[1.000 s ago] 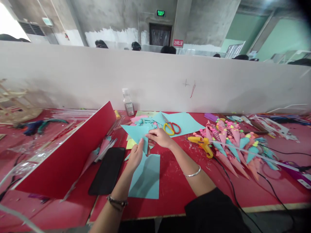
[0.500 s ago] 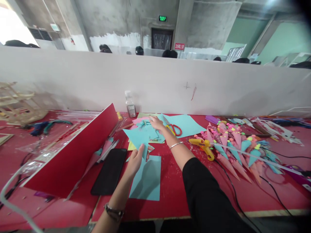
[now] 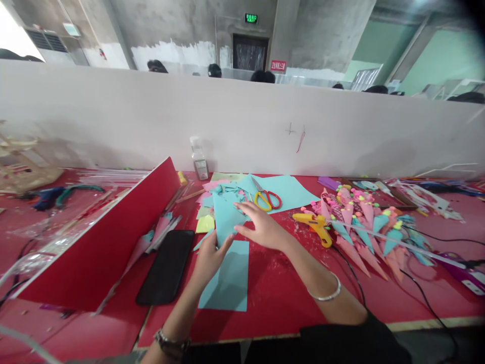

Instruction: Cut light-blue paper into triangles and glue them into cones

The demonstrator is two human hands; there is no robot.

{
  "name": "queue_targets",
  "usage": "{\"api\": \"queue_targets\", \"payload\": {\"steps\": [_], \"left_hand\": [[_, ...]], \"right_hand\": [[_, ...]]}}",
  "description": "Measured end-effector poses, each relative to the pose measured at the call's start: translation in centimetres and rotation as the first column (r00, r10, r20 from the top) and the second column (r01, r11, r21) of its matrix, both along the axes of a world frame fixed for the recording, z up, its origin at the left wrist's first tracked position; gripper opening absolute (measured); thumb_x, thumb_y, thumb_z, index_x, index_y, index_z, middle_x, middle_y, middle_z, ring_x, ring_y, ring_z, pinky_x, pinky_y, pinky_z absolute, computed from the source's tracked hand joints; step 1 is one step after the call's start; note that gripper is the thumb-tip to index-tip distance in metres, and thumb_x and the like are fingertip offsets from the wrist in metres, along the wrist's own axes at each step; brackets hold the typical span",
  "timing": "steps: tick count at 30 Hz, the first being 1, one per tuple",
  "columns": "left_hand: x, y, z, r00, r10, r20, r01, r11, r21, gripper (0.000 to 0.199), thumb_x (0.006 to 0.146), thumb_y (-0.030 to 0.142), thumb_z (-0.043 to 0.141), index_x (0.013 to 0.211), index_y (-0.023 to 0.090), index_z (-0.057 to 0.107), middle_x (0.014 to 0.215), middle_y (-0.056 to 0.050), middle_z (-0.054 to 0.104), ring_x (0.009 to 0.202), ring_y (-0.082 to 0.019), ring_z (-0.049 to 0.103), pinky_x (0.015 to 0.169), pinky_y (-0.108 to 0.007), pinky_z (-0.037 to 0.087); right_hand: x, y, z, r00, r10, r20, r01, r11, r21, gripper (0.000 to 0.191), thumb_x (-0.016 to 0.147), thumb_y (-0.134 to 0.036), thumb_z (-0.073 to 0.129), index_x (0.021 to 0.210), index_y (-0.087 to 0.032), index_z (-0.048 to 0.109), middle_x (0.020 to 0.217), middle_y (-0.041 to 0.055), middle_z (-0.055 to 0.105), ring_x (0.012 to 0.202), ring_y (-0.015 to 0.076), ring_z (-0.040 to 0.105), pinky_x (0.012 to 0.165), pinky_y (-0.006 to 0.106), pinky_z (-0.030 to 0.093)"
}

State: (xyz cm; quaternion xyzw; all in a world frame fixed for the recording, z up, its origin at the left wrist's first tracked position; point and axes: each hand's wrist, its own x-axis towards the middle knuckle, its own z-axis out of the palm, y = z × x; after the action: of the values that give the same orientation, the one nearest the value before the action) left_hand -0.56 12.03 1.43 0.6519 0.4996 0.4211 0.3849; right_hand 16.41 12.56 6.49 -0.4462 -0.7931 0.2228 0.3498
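Observation:
My left hand [image 3: 214,255] grips a light blue paper piece [image 3: 226,215] by its lower end, thumb in front. Beside the paper's right edge, my right hand [image 3: 261,227] has its fingers apart and nothing in it. Below lies a blue paper rectangle [image 3: 231,283] flat on the red table. Blue and pink scraps [image 3: 208,199] lie behind the held paper, with a yellow piece [image 3: 205,224] at their left. Scissors with red and yellow handles [image 3: 268,200] rest on a larger blue sheet [image 3: 295,192].
A black phone [image 3: 166,268] and an upright red board [image 3: 113,242] are at the left. To the right are a yellow glue gun [image 3: 314,227] with a cable and a pile of small paper cones [image 3: 366,227]. A bottle [image 3: 199,162] stands by the white partition [image 3: 151,116].
My right hand has drawn back from the scrap pile to the held paper. That paper has turned more upright in my left hand. The view has shifted slightly.

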Motion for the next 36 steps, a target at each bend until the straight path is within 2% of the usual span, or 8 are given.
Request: {"api": "queue_targets", "payload": {"steps": [5, 12, 16, 20, 25, 28, 33, 36], "left_hand": [[1.0, -0.4, -0.5, 0.993, -0.089, -0.080, 0.098, 0.988, 0.116, 0.028, 0.078, 0.039, 0.050, 0.087, 0.014, 0.057, 0.077, -0.004, 0.064, 0.069, -0.017, 0.055, 0.064, -0.025, 0.043], [1.8, -0.9, -1.7, 0.979, -0.099, -0.177, 0.124, 0.983, 0.136, 0.026, 0.081, 0.037, 0.045, 0.075, 0.015, 0.057, 0.053, 0.002, 0.055, 0.049, -0.013, 0.049, 0.048, -0.022, 0.037], [1.6, -1.0, -1.4, 0.939, -0.194, -0.283, 0.237, 0.963, 0.126, 0.030, 0.082, 0.033, 0.044, 0.058, 0.017, 0.054, 0.044, 0.002, 0.051, 0.041, -0.012, 0.048, 0.044, -0.021, 0.034], [1.0, -1.1, -0.9, 0.900, -0.224, -0.374, 0.301, 0.940, 0.161, 0.016, 0.079, 0.028, 0.049, 0.077, 0.018, 0.062, 0.064, -0.003, 0.063, 0.059, -0.017, 0.057, 0.056, -0.025, 0.041], [0.3, -2.5, 0.0, 0.757, -0.408, -0.510, 0.559, 0.809, 0.181, 0.065, 0.077, 0.029, 0.057, 0.134, 0.023, 0.027, 0.130, -0.012, 0.045, 0.114, -0.024, 0.046, 0.089, -0.037, 0.042], [0.3, -3.8, 0.8, 0.713, -0.387, -0.585, 0.599, 0.770, 0.221, 0.086, 0.074, 0.027, 0.061, 0.140, 0.022, 0.006, 0.142, -0.015, 0.025, 0.127, -0.026, 0.029, 0.096, -0.041, 0.038], [0.8, -4.9, 1.0, 0.617, -0.324, -0.717, 0.725, 0.589, 0.357, 0.071, 0.074, 0.014, 0.056, 0.135, 0.027, 0.023, 0.138, -0.012, 0.034, 0.120, -0.025, 0.039, 0.093, -0.042, 0.040], [0.9, -5.0, 0.3, 0.555, -0.271, -0.787, 0.756, 0.559, 0.341, 0.055, 0.075, 0.011, 0.051, 0.125, 0.030, 0.039, 0.132, -0.008, 0.043, 0.105, -0.022, 0.051, 0.084, -0.036, 0.046]], "right_hand": [[-0.7, -2.9, -1.4, 0.961, -0.179, 0.211, 0.140, 0.973, 0.184, 0.061, 0.086, -0.034, 0.042, 0.138, -0.015, 0.018, 0.137, 0.0142, 0.033, 0.127, 0.0234, 0.029, 0.101, 0.040, 0.034], [-0.8, -4.4, -3.3, 0.862, -0.447, 0.237, 0.319, 0.844, 0.432, 0.053, 0.086, -0.032, 0.045, 0.134, -0.013, 0.031, 0.118, 0.0169, 0.048, 0.112, 0.0281, 0.043, 0.092, 0.044, 0.040], [-0.7, -4.9, -4.2, 0.894, -0.431, 0.123, 0.353, 0.846, 0.399, 0.048, 0.086, -0.028, 0.045, 0.132, -0.019, 0.033, 0.098, 0.0108, 0.058, 0.093, 0.0235, 0.054, 0.085, 0.040, 0.045], [-0.4, -5.8, -5.0, 0.941, -0.317, -0.122, 0.336, 0.921, 0.196, 0.053, 0.085, -0.028, 0.048, 0.132, -0.022, 0.026, 0.104, 0.0093, 0.058, 0.090, 0.0188, 0.058, 0.076, 0.031, 0.050], [2.0, -8.1, -5.6, 0.964, -0.257, -0.073, 0.267, 0.926, 0.268, 0.024, 0.085, -0.021, 0.048, 0.109, -0.026, 0.046, 0.088, 0.0035, 0.061, 0.079, 0.0164, 0.058, 0.071, 0.029, 0.049], [3.9, -9.6, -5.7, 0.950, -0.295, 0.101, 0.239, 0.897, 0.373, 0.038, 0.087, -0.018, 0.043, 0.124, -0.023, 0.037, 0.089, 0.0059, 0.063, 0.080, 0.0178, 0.057, 0.072, 0.033, 0.047], [5.0, -11.3, -6.0, 0.870, -0.222, 0.440, 0.002, 0.894, 0.448, 0.031, 0.090, -0.014, 0.032, 0.118, -0.017, 0.046, 0.074, 0.0052, 0.062, 0.070, 0.0164, 0.054, 0.061, 0.030, 0.040], [4.9, -11.8, -6.4, 0.815, -0.196, 0.545, -0.102, 0.878, 0.468, 0.024, 0.090, -0.015, 0.035, 0.095, -0.019, 0.058, 0.070, 0.0039, 0.062, 0.066, 0.0162, 0.051, 0.059, 0.031, 0.037]]}}
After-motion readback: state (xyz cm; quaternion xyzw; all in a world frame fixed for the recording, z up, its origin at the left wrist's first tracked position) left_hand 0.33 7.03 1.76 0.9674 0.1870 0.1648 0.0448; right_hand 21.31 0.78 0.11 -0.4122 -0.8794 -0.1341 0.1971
